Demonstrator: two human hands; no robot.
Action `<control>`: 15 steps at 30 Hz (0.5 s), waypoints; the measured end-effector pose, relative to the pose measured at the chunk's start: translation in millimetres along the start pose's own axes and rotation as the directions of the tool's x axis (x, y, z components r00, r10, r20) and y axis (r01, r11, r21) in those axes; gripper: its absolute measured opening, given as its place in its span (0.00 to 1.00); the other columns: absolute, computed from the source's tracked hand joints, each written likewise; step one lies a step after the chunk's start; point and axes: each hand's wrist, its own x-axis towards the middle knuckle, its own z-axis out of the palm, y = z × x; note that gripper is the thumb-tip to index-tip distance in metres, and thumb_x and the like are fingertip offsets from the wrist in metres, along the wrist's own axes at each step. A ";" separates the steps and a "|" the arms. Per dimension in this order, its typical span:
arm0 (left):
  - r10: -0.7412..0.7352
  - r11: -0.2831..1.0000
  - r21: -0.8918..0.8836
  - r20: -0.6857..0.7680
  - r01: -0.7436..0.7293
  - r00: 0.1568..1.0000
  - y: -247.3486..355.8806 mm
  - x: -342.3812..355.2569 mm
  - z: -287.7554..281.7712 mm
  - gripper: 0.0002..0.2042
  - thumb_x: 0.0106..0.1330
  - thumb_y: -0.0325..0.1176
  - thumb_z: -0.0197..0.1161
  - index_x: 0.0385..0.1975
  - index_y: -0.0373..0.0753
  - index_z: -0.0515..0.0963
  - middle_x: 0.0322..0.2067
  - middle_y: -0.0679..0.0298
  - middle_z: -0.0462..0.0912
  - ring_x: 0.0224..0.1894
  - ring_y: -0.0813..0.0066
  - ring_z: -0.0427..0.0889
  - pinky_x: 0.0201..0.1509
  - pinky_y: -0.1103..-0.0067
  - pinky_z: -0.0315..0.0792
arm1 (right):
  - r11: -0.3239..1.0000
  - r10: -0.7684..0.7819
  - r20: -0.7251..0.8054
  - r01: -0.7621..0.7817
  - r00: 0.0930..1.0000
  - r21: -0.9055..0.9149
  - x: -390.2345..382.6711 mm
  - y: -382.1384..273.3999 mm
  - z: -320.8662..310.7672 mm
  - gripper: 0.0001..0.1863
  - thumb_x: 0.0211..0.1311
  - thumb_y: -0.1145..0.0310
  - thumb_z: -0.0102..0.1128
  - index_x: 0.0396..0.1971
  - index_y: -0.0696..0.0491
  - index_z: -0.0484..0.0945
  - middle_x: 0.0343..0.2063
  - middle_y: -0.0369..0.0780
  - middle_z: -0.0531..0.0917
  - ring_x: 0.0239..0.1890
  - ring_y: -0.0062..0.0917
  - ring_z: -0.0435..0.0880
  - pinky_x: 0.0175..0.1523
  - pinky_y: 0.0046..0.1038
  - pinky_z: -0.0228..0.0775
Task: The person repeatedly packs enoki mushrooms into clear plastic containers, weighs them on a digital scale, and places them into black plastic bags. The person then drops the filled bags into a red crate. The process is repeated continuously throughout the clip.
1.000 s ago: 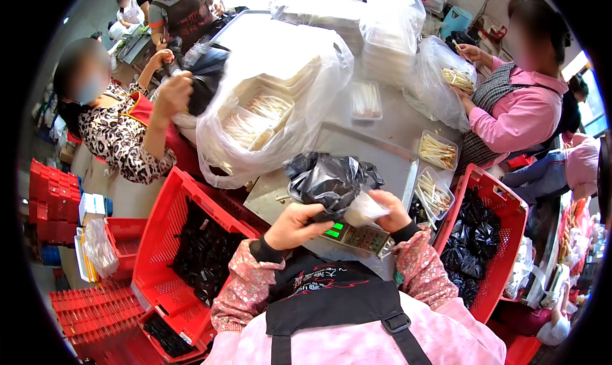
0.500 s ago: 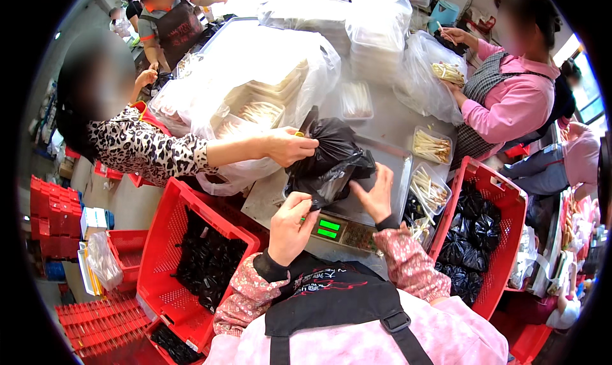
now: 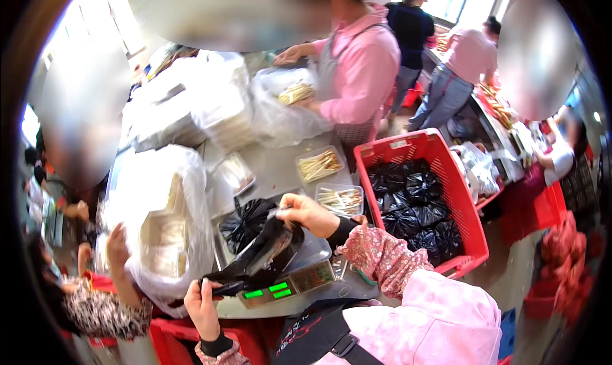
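Note:
A black plastic bag (image 3: 261, 260) is stretched between my hands above the electronic scale (image 3: 298, 283) with a green display. My left hand (image 3: 203, 304) is closed on the bag's lower-left end, while my right hand (image 3: 306, 212) grips its upper-right end. Behind it, a bunched black bag (image 3: 245, 221) rests on the scale's metal tray (image 3: 219, 251). Just beyond my right hand are plastic containers of long pale food pieces (image 3: 338, 199), (image 3: 319, 164).
At right is a red crate (image 3: 468, 250) of bagged bundles. Bagged stacked containers (image 3: 169, 250) stand at left on the table (image 3: 274, 172). A co-worker in pink (image 3: 357, 72) holds food over an open bag. Another co-worker's leopard-print sleeve (image 3: 102, 301) is at lower left.
My view has swung rightward. My hands have spread apart, drawing out a black bag; a bunched one now lies behind it on the tray. The co-worker's arm at left has withdrawn.

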 end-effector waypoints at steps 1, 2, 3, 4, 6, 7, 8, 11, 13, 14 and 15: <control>-0.011 0.983 -0.181 0.046 0.019 0.999 7.8 3.4 8.1 0.11 0.69 0.30 0.51 0.24 0.33 0.71 0.25 0.65 0.76 0.26 0.83 0.73 0.30 0.85 0.70 | 0.986 -0.035 0.042 0.041 0.998 -0.159 -7.3 3.3 -6.9 0.12 0.55 0.64 0.65 0.31 0.53 0.72 0.23 0.29 0.72 0.27 0.12 0.67 0.34 0.18 0.61; -0.025 0.933 -0.357 0.093 0.057 0.995 18.6 4.7 18.7 0.11 0.69 0.30 0.51 0.24 0.33 0.71 0.26 0.63 0.77 0.27 0.82 0.73 0.31 0.84 0.71 | 0.946 -0.050 0.090 0.076 0.995 -0.316 -13.5 7.3 -12.9 0.16 0.53 0.62 0.68 0.33 0.53 0.71 0.23 0.29 0.73 0.27 0.14 0.68 0.35 0.19 0.63; -0.003 0.896 -0.439 0.151 0.070 0.989 21.7 5.3 18.5 0.11 0.69 0.30 0.50 0.25 0.33 0.71 0.28 0.61 0.77 0.29 0.79 0.74 0.31 0.83 0.71 | 0.812 -0.085 0.163 0.163 0.983 -0.560 -22.0 -2.5 -14.9 0.24 0.47 0.57 0.72 0.36 0.54 0.70 0.25 0.33 0.76 0.29 0.21 0.74 0.37 0.25 0.66; -0.009 0.866 -0.490 0.179 0.097 0.984 21.6 5.1 19.6 0.10 0.69 0.29 0.50 0.25 0.32 0.72 0.28 0.60 0.77 0.30 0.77 0.75 0.32 0.82 0.71 | 0.695 -0.073 0.143 0.153 0.987 -0.702 -35.1 -15.2 -15.3 0.22 0.47 0.58 0.70 0.35 0.57 0.73 0.27 0.42 0.79 0.33 0.33 0.80 0.39 0.32 0.69; -0.014 0.821 -0.560 0.170 0.109 0.985 17.0 -0.2 29.2 0.09 0.68 0.28 0.49 0.28 0.31 0.73 0.29 0.59 0.78 0.31 0.75 0.76 0.35 0.80 0.73 | 0.301 0.154 0.012 -0.035 0.988 -0.953 -46.4 -17.5 -36.6 0.18 0.47 0.60 0.67 0.32 0.58 0.76 0.30 0.48 0.80 0.37 0.40 0.80 0.40 0.37 0.70; -0.003 0.796 -0.593 0.196 0.121 0.981 17.0 -4.5 33.7 0.09 0.68 0.28 0.49 0.33 0.30 0.75 0.32 0.58 0.80 0.35 0.72 0.79 0.41 0.78 0.73 | 0.314 0.031 -0.009 -0.018 0.999 -0.949 -51.2 -7.5 -47.4 0.16 0.46 0.61 0.65 0.30 0.57 0.78 0.29 0.49 0.80 0.37 0.42 0.79 0.40 0.38 0.70; -0.004 0.736 -0.659 0.227 0.157 0.974 4.4 -8.1 35.0 0.11 0.66 0.26 0.49 0.42 0.28 0.76 0.38 0.55 0.81 0.41 0.70 0.80 0.48 0.76 0.72 | 0.330 -0.093 -0.026 0.007 0.995 -0.944 -54.4 4.1 -52.2 0.15 0.45 0.62 0.64 0.29 0.57 0.79 0.29 0.51 0.79 0.37 0.45 0.78 0.40 0.39 0.69; 0.039 0.827 -0.545 0.303 0.140 0.952 4.0 -15.3 58.9 0.21 0.59 0.24 0.50 0.54 0.26 0.70 0.47 0.50 0.78 0.45 0.66 0.79 0.51 0.74 0.73 | 0.872 -0.099 0.129 0.149 0.987 -0.467 -58.0 -12.8 -21.5 0.09 0.58 0.66 0.61 0.28 0.57 0.78 0.24 0.37 0.79 0.30 0.22 0.77 0.39 0.24 0.67; 0.053 0.889 -0.442 0.361 0.121 0.931 7.8 -16.6 79.8 0.23 0.60 0.21 0.46 0.57 0.28 0.67 0.50 0.52 0.76 0.47 0.69 0.78 0.50 0.77 0.74 | 0.998 0.014 0.149 -0.024 0.989 0.065 -58.3 -6.7 -4.2 0.11 0.66 0.65 0.54 0.29 0.57 0.77 0.27 0.32 0.79 0.30 0.14 0.75 0.41 0.19 0.66; 0.057 0.923 -0.374 0.378 0.096 0.924 7.2 -16.8 87.1 0.24 0.60 0.19 0.44 0.59 0.28 0.65 0.51 0.53 0.76 0.48 0.70 0.78 0.50 0.78 0.73 | 0.978 0.048 0.180 -0.082 0.983 0.192 -56.8 -3.8 -3.8 0.12 0.67 0.64 0.53 0.31 0.58 0.77 0.29 0.33 0.80 0.31 0.14 0.75 0.42 0.19 0.68; 0.081 0.943 -0.327 0.406 0.062 0.910 2.4 -16.7 92.1 0.25 0.58 0.16 0.42 0.60 0.29 0.65 0.54 0.51 0.73 0.51 0.69 0.76 0.51 0.79 0.72 | 0.990 0.059 0.164 -0.078 0.985 0.115 -57.0 -1.5 2.5 0.13 0.68 0.64 0.52 0.32 0.59 0.77 0.29 0.33 0.80 0.30 0.14 0.75 0.41 0.19 0.68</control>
